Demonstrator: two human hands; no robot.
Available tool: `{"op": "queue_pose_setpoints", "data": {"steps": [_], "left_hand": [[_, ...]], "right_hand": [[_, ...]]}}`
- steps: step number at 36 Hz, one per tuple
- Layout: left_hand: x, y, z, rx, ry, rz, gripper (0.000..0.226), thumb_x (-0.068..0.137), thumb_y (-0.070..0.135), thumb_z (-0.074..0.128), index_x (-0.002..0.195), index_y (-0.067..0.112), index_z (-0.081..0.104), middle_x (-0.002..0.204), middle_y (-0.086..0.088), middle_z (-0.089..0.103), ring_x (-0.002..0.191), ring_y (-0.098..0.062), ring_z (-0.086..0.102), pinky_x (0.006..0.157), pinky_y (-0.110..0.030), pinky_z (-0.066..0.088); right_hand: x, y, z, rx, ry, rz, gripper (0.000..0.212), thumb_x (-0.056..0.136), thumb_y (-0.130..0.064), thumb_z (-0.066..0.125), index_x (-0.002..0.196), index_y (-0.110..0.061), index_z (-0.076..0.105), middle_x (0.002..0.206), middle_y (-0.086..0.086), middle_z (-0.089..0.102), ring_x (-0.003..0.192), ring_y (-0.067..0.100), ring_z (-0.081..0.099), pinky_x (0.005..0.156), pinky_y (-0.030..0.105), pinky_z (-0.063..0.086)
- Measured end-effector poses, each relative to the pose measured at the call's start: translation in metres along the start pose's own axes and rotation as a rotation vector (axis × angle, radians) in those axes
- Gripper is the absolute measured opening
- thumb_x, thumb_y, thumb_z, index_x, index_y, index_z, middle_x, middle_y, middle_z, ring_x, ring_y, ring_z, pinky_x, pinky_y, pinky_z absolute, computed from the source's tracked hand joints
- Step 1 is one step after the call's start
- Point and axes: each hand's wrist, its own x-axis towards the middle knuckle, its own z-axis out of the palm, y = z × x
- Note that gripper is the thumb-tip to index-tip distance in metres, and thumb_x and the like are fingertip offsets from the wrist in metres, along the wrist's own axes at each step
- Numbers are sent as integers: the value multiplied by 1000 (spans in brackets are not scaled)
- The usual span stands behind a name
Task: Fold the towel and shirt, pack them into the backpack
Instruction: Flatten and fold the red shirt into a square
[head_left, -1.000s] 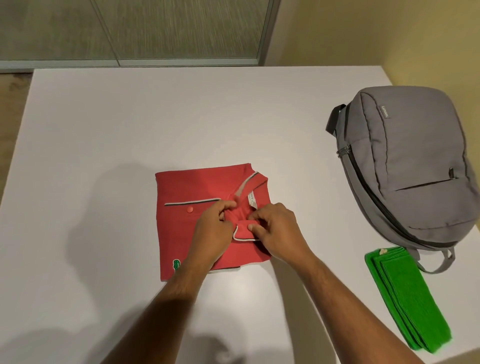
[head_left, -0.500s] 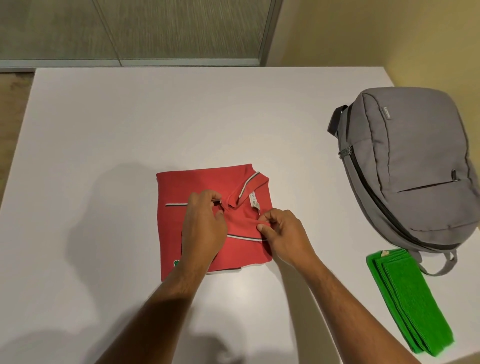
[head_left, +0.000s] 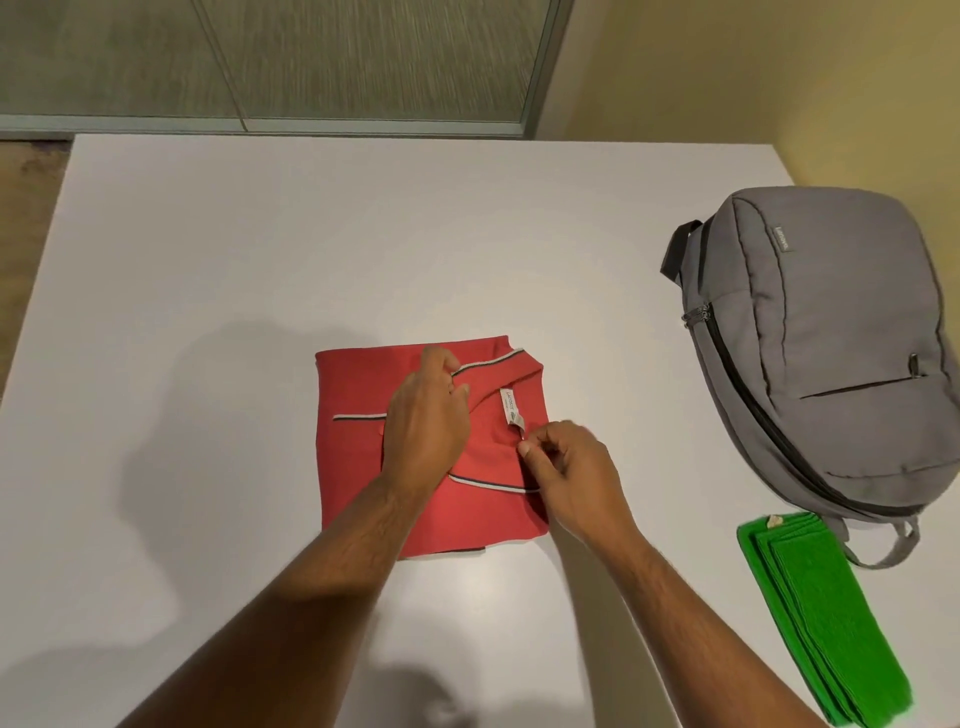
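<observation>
Head view, single frame. Nearest, at 5 o'clock by the table's near-right edge: bright green terry towel (head_left: 826, 623), already folded into a long narrow stack, lying free. At centre, the red knit polo shirt with striped collar trim (head_left: 358, 467) lies folded to a rough square on the white matte tabletop (head_left: 208, 260). Left hand (head_left: 426, 421) rests on the shirt, fingers curled and pinching the collar at about 12 o'clock of the square. Right hand (head_left: 566, 467) sits at the shirt's 3 o'clock edge, thumb and forefinger narrowed to a pinch just below the white neck label (head_left: 511, 408); whether it grips cloth or only touches it, cannot tell. Judgement: step in hand is tidying the collar so the fold lies flat. To do well, lay the collar flat inside the outline, tuck the label under, press the layers down with a flat palm before lifting, and lift from beneath so the square does not open. Farther, at 2 o'clock: grey fabric backpack with dark zip (head_left: 831, 353), lying flat, main zip appears closed; it will need opening. Table otherwise bare. Beyond, at 12 o'clock, a frosted glass partition with metal frame (head_left: 311, 62); yellow wall (head_left: 753, 67) at 1 o'clock.
</observation>
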Motion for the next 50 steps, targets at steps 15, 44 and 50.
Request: {"op": "queue_pose_setpoints", "data": {"steps": [15,44,50], "left_hand": [[-15,-3,34,337,-1,432,41,83,-1,68,123,5,67,123,-9,68,124,-29,60,104,-44,50],[-8,-26,21,380,-226,301,67,101,50,29,147,8,53,157,-14,46,150,-27,38,121,-45,30],[-9,-30,14,384,-242,303,65,106,47,19,152,11,47,162,-8,39,154,-21,29,126,-43,24]], "right_hand": [[73,-14,26,-261,-9,-213,57,99,-5,49,156,-10,43,165,9,37,154,22,32,127,32,22],[121,-29,14,-81,99,177,29,103,-33,47,110,-19,72,114,-1,68,103,17,61,82,30,40],[132,-32,23,-73,128,193,18,96,-36,65,91,-20,71,90,-8,70,86,14,63,74,31,45]]}}
